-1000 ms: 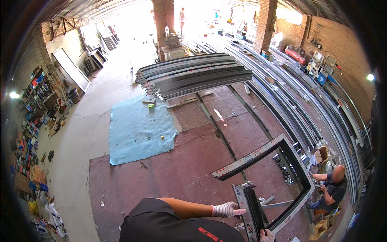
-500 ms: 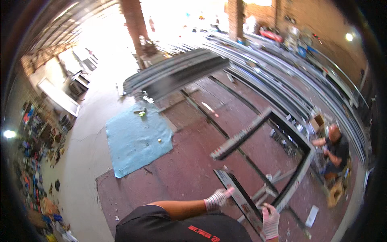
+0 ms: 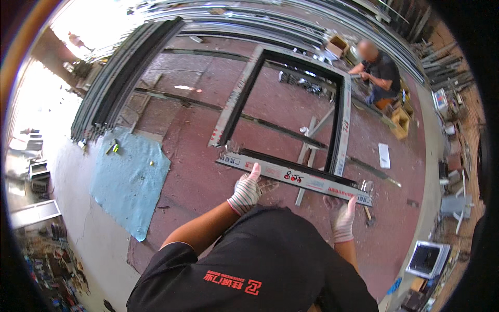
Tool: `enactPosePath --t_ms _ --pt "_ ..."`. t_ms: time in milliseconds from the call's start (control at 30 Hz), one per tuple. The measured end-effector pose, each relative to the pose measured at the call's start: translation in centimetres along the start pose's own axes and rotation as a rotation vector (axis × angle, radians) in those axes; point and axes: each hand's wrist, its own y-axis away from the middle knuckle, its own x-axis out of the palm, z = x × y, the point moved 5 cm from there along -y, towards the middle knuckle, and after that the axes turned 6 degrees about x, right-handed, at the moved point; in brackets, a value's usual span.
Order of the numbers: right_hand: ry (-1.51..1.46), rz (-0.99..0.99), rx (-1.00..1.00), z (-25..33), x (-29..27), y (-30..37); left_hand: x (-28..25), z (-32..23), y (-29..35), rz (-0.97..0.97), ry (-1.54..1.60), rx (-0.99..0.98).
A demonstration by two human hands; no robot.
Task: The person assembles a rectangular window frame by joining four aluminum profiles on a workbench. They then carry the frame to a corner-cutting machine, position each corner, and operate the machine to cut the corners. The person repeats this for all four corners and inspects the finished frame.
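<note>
Strong daylight enters far beyond and leftward of the left hand (image 3: 245, 194), burning out to white and glaring on the concrete floor (image 3: 78, 218), while the maroon floor covering (image 3: 192, 187) near it gets softer light and faint shadows. Fisheye distortion curves the metal profiles (image 3: 291, 27) beyond the right hand (image 3: 342, 221), whose fingers are slightly smeared; black vignetting darkens the corners.
</note>
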Motion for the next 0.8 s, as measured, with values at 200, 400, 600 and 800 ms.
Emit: enactPosePath --t_ms 200,400,600,800 --pt "-0.139 -0.302 -0.092 -2.4 -2.7 -1.1 -3.6 -0.1 -0.5 -0.069 -0.094 -0.149" --pt "-0.085 -0.323 0.165 -7.7 -2.8 -0.7 -10.1 -3.5 -2.2 -0.196 -0.182 -0.147" --pt "-0.017 -0.283 0.285 -11.8 -3.3 -1.1 -13.9 -7.3 -3.1 -0.271 -0.291 -0.085" --pt "-0.126 -0.289 0.336 -13.9 -4.9 -2.6 -14.5 -7.3 -2.9 -0.324 -0.382 -0.195"
